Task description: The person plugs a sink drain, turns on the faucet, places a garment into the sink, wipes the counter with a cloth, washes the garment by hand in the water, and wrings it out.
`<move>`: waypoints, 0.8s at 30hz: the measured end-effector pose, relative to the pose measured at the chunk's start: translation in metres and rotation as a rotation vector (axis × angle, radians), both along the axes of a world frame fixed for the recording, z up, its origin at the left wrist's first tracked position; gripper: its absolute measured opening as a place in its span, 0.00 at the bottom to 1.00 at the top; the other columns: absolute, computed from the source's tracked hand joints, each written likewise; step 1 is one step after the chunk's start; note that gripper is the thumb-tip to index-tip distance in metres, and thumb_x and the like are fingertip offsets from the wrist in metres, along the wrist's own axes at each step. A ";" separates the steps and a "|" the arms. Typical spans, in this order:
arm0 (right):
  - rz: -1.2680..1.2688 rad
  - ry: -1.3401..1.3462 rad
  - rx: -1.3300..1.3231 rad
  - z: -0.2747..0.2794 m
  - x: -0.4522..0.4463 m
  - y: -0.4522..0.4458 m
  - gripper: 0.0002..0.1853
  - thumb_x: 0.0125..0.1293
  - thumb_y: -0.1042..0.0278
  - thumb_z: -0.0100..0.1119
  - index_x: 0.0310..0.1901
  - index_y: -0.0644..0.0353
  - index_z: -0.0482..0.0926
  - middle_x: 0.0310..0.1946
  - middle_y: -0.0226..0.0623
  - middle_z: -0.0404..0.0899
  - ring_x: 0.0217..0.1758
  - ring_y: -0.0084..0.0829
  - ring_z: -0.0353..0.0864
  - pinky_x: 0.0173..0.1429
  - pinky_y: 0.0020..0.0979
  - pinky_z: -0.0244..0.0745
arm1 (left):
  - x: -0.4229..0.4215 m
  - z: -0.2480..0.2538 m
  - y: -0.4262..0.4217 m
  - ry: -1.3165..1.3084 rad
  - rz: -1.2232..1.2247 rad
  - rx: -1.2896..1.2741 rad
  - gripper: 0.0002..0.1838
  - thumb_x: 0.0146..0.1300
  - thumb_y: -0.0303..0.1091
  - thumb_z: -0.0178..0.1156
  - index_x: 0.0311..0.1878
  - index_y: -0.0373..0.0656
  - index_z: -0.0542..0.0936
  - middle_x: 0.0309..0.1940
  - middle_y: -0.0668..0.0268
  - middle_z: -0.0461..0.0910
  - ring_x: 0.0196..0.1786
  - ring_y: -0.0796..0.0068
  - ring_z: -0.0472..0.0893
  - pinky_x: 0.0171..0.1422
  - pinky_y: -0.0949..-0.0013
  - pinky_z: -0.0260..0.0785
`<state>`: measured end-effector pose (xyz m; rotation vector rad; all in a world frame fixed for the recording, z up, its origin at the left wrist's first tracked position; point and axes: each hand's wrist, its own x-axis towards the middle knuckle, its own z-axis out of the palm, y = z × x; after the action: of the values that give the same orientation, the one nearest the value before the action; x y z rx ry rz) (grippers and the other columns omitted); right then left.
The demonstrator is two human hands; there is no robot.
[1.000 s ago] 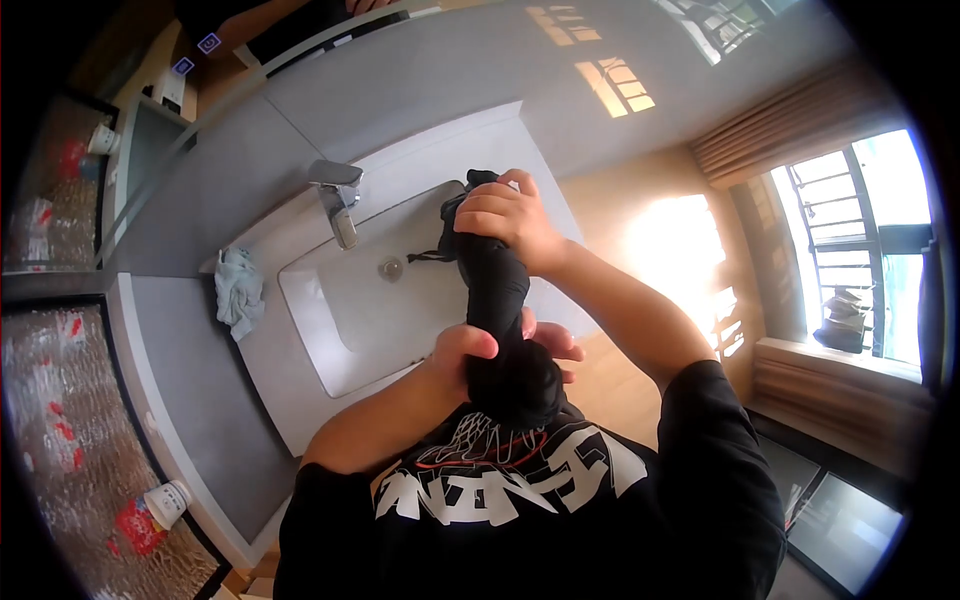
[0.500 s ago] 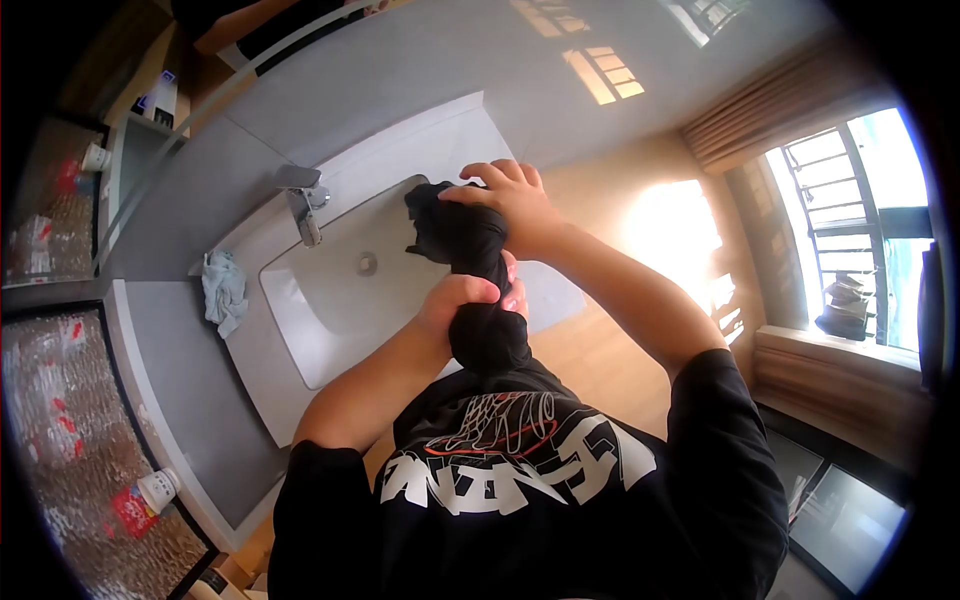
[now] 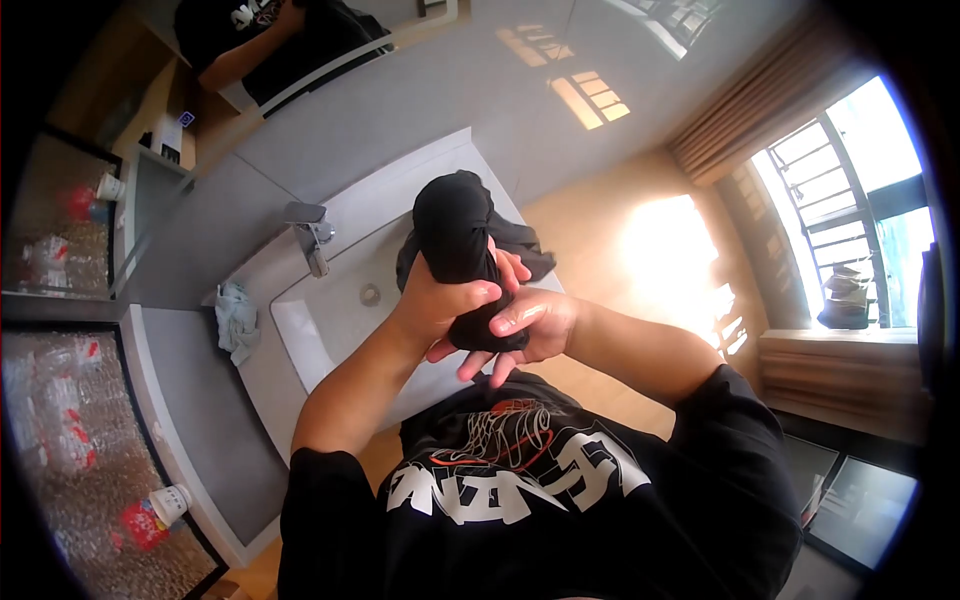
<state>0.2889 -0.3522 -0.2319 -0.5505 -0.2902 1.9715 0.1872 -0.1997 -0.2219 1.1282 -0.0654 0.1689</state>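
A black cloth (image 3: pixel 455 225) is bunched and twisted above the near right part of the white sink (image 3: pixel 335 290), with a loose flap spreading to the right. My left hand (image 3: pixel 440 300) is wrapped round its middle, thumb across the front. Just below, my right hand (image 3: pixel 535 325) cups the lower end of the cloth, thumb on top and fingers partly spread beneath it. Both hands look wet and are close together. The part of the cloth inside my palms is hidden.
A chrome faucet (image 3: pixel 310 235) stands at the sink's back edge, with a pale blue cloth (image 3: pixel 237 320) on the counter's left. A white cup (image 3: pixel 170 503) and plastic-wrapped items are at the far left. A mirror shows a reflection at the top.
My right hand has moved from the cloth's upper end down to its lower end. The upper bunch has swung upward, and its loose flap now hangs to the right.
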 end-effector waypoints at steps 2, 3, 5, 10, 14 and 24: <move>0.062 -0.160 -0.105 0.008 0.007 0.016 0.14 0.60 0.73 0.69 0.46 0.60 0.77 0.39 0.44 0.82 0.31 0.28 0.78 0.23 0.27 0.63 | 0.000 -0.002 0.002 0.010 0.093 -0.053 0.17 0.53 0.32 0.64 0.45 0.42 0.74 0.35 0.60 0.81 0.46 0.62 0.80 0.68 0.51 0.66; 0.106 -0.394 -0.172 0.023 0.011 0.022 0.11 0.58 0.71 0.70 0.40 0.59 0.79 0.35 0.39 0.81 0.30 0.27 0.78 0.23 0.28 0.64 | 0.000 -0.001 -0.002 0.025 0.165 -0.109 0.13 0.55 0.28 0.64 0.44 0.41 0.75 0.35 0.61 0.81 0.45 0.65 0.80 0.65 0.56 0.69; 0.229 -1.036 -0.232 0.043 0.021 0.038 0.08 0.54 0.67 0.71 0.33 0.58 0.81 0.31 0.35 0.81 0.28 0.27 0.79 0.24 0.30 0.67 | 0.005 0.005 -0.008 0.068 0.349 -0.070 0.10 0.56 0.24 0.63 0.42 0.41 0.76 0.36 0.62 0.81 0.45 0.68 0.80 0.63 0.60 0.70; 0.172 -2.207 -0.131 0.108 0.033 0.053 0.16 0.49 0.62 0.70 0.35 0.64 0.80 0.28 0.42 0.82 0.27 0.33 0.82 0.31 0.35 0.76 | 0.029 0.028 -0.007 0.010 0.638 -0.169 0.09 0.57 0.24 0.68 0.41 0.42 0.81 0.37 0.71 0.81 0.43 0.77 0.79 0.50 0.69 0.71; 0.064 -1.306 -0.196 0.152 0.054 0.062 0.12 0.51 0.65 0.69 0.33 0.63 0.80 0.25 0.35 0.78 0.23 0.27 0.76 0.22 0.28 0.67 | 0.010 0.061 0.047 0.246 0.309 -0.102 0.20 0.59 0.46 0.74 0.46 0.42 0.82 0.41 0.70 0.82 0.45 0.78 0.79 0.48 0.70 0.70; 0.254 -0.331 0.001 0.163 -0.023 0.083 0.12 0.61 0.68 0.60 0.24 0.63 0.72 0.19 0.36 0.70 0.18 0.26 0.67 0.21 0.26 0.58 | 0.005 -0.032 0.054 0.055 1.400 1.069 0.37 0.48 0.52 0.76 0.56 0.39 0.74 0.52 0.54 0.76 0.60 0.53 0.73 0.76 0.51 0.53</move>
<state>0.2658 -0.2693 -0.0688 -0.8765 -0.5913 2.1176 0.1921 -0.1454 -0.2537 2.0671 0.7958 1.4770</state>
